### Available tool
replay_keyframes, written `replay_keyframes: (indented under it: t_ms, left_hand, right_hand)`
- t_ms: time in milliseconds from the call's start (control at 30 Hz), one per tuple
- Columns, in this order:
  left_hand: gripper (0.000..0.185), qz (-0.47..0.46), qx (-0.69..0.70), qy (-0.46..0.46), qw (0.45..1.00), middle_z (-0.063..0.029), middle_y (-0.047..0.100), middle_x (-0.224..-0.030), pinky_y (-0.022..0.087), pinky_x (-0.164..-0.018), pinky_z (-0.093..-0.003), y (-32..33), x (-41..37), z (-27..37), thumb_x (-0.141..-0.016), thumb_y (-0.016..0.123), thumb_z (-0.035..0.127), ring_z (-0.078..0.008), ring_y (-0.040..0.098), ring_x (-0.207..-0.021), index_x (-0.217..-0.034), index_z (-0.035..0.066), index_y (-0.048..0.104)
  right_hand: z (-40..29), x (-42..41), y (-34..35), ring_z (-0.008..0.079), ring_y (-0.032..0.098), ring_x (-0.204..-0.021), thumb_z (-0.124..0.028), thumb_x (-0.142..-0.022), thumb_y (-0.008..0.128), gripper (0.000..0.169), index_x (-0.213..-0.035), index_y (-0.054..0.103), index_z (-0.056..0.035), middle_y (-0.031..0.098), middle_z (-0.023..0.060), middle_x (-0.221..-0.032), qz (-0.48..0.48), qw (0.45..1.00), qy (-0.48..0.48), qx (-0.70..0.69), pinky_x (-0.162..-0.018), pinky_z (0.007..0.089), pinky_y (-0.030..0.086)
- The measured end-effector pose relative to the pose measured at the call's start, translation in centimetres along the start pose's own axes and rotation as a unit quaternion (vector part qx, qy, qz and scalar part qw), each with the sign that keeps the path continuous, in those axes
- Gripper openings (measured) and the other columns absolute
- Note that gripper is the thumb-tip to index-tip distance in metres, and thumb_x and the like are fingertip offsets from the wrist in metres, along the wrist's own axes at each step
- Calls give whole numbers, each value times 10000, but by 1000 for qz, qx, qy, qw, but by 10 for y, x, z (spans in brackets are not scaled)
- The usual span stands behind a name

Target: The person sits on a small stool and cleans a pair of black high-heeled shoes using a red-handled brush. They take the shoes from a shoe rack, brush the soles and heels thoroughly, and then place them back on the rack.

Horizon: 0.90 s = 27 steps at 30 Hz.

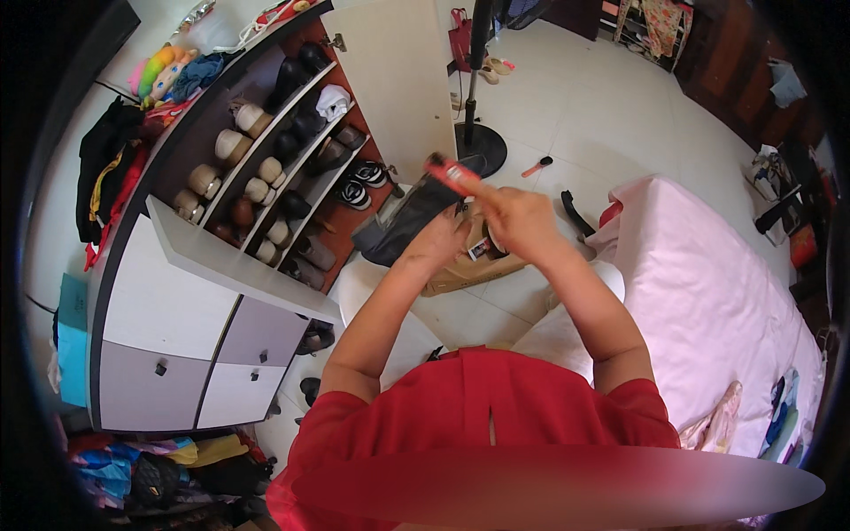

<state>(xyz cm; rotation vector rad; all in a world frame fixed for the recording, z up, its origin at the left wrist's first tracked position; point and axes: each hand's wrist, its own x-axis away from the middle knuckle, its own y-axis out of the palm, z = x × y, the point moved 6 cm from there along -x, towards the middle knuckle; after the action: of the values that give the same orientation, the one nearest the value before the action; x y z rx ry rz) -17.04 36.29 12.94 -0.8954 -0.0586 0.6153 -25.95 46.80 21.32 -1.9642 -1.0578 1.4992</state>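
Note:
My left hand (439,233) grips a dark grey shoe or boot (405,219), tilted in front of the open shoe cabinet (154,216). In my right hand (521,222) is a red, brush-like applicator (455,174) with a black end; it lies over the upper end of the footwear, and whether the two touch cannot be told. Below both hands a cardboard box (478,271) stands on the floor between my knees, partly hidden, with small items in it.
Pairs of shoes (232,146) fill the slanted cabinet shelves. Ahead are a stand's round black base (485,149), a red-handled brush (536,166) and a curved black object (576,214) on the tiles. A pink-covered bed (697,265) is at the right.

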Motion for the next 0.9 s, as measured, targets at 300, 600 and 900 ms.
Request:
replay_keyframes:
  t_ms: [300,600,900]
  left_hand:
    - [596,0,346,-9,938,-197,447,-1322,373,-997,-346,-21,11,30,-878,579,257,-303,491,-1167,-1321,-57,336]
    - [270,-101,789,1,607,-41,535,-1143,467,-834,-353,-23,11,31,-961,433,399,-209,556,-1029,-1147,203,447]
    - [432,-96,799,-45,592,-88,571,-1109,479,-758,-355,-26,11,52,-914,390,566,-233,575,-945,-1144,204,443]
  right_hand:
    - [38,5,-28,71,501,-629,-133,-917,526,328,-1241,573,-161,678,62,-824,-2,953,186,-240,-632,218,432]
    - [23,63,-5,140,618,-748,-81,-900,527,345,-1243,554,-82,670,138,-1000,154,943,104,-277,-710,224,467]
    - [19,19,-34,177,568,-628,-71,-887,535,352,-1235,564,-113,635,136,-830,92,961,117,-231,-595,280,455]
